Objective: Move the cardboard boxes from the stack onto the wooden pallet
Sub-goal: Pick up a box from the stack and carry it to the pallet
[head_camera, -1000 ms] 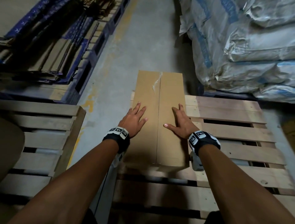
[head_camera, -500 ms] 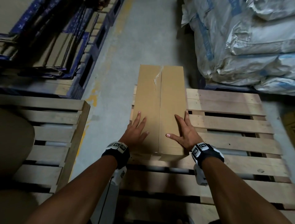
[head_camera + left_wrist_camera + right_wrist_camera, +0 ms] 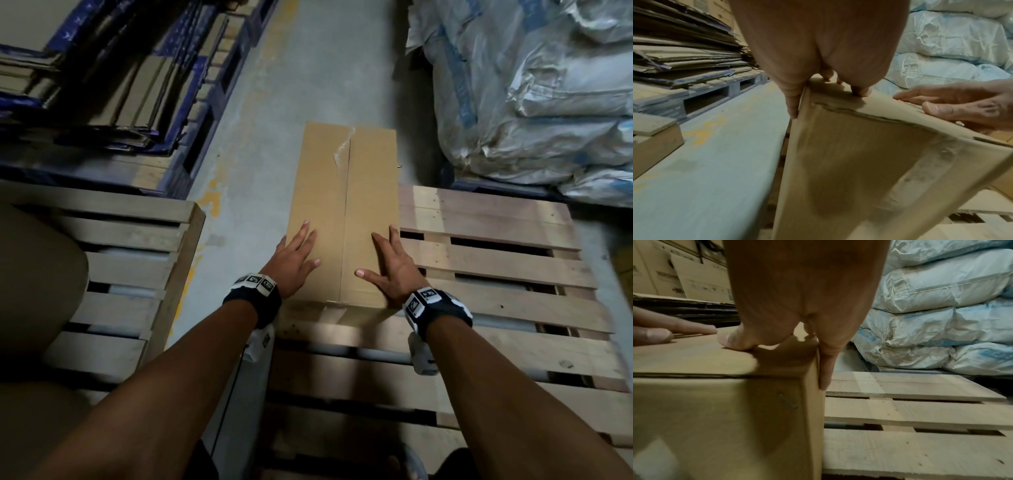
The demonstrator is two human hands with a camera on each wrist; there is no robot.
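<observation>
The box (image 3: 344,212) lies at frame centre on the left edge of the pallet (image 3: 496,260), its far end overhanging the floor (image 3: 274,102). The left hand (image 3: 294,263) and right hand (image 3: 390,270) press flat on its top, fingers straight, little fingers down its sides.

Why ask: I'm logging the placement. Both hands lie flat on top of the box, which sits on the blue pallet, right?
Not quite. The left hand and right hand do lie on the box, but the head view shows it on the wooden pallet, not a blue one.
</observation>
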